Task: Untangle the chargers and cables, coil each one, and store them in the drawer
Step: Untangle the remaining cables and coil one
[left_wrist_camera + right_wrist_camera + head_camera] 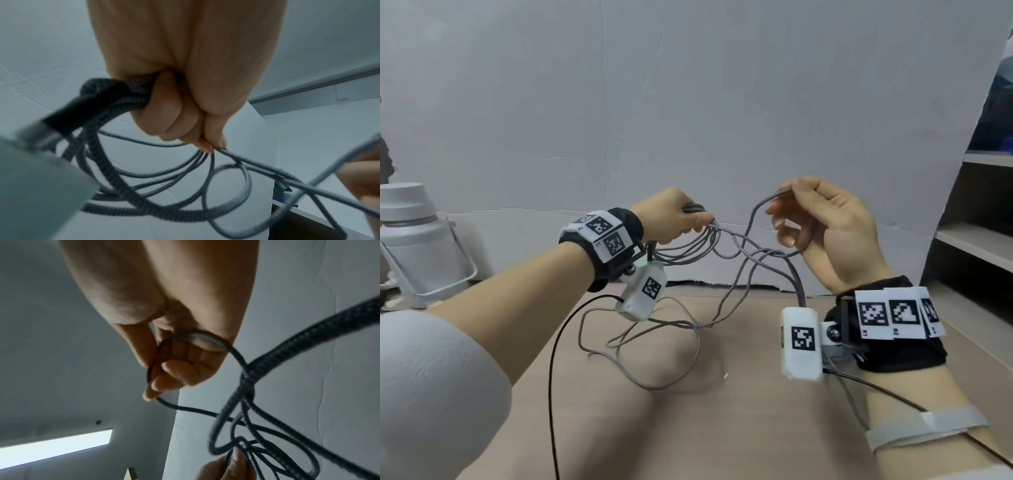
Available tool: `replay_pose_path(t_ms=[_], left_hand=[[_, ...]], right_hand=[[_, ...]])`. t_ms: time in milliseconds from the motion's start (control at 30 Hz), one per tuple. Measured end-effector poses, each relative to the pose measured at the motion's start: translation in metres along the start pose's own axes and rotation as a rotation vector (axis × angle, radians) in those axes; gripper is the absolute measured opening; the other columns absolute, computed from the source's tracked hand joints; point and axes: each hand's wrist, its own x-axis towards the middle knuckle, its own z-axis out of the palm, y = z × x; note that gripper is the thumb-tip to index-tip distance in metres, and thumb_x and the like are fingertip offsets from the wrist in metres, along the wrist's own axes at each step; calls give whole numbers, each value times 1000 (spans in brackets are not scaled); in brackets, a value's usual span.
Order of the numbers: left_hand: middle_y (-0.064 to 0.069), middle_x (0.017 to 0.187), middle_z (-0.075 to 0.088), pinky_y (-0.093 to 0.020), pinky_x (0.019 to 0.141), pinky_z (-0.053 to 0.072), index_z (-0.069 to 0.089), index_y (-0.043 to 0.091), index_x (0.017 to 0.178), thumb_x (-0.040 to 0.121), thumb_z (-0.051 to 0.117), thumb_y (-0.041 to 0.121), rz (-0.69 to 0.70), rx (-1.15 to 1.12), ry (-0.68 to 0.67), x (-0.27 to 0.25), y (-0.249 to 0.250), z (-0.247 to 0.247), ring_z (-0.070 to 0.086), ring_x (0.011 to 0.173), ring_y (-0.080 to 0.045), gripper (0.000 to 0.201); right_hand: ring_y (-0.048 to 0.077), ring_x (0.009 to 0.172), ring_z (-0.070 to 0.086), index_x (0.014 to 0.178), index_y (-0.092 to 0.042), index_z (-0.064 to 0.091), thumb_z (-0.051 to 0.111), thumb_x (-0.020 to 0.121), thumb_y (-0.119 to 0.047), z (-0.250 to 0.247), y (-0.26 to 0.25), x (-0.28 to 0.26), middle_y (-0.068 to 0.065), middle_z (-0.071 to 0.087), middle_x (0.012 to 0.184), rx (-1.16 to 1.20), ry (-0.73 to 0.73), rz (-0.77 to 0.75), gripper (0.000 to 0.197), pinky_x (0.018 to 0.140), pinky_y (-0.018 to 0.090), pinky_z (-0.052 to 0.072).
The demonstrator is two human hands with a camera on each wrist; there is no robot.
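From the head view, the left hand point(671, 219) grips a bundle of grey braided cable point(685, 248) loops, raised above the wooden table point(722, 428). Right of that bundle, the right hand point(825, 233) pinches one strand between thumb and forefinger, other fingers loosely spread. Slack loops lie on the table below the bundle. A white jug point(417, 240) stands far left of it; its contents cannot be seen.

The left wrist view shows fingers point(174, 116) curled tight round the bundle.

The right wrist view shows one strand looped round the fingers point(180, 369).
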Motion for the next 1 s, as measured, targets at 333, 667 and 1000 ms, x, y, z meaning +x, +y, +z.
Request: replay_pose_path(t_ms=[333,667,1000], left_hand=[[5,55,40,-24,44,30,66,11,81,100,62,33,269,-97,127,-9,20,-18,35,47,-13,29],[2,56,39,-17,44,27,63,6,76,100,60,29,215,15,432,12,5,-31,32,39,-3,34],[3,58,45,-26,48,29,61,19,71,100,59,35,95,-193,480,26,-4,-31,36,45,-11,33]], right_hand=[[29,110,63,103,-23,76,44,86,8,10,28,0,5,71,115,-1419,-16,125,47,100,43,51],[24,66,49,78,5,70,57,81,-21,-14,25,5,20,69,75,-1293,-39,424,29,62,31,41],[8,59,57,85,-22,74,59,84,-71,14,37,-5,-1,68,67,-1116,-381,226,52,69,34,52]])
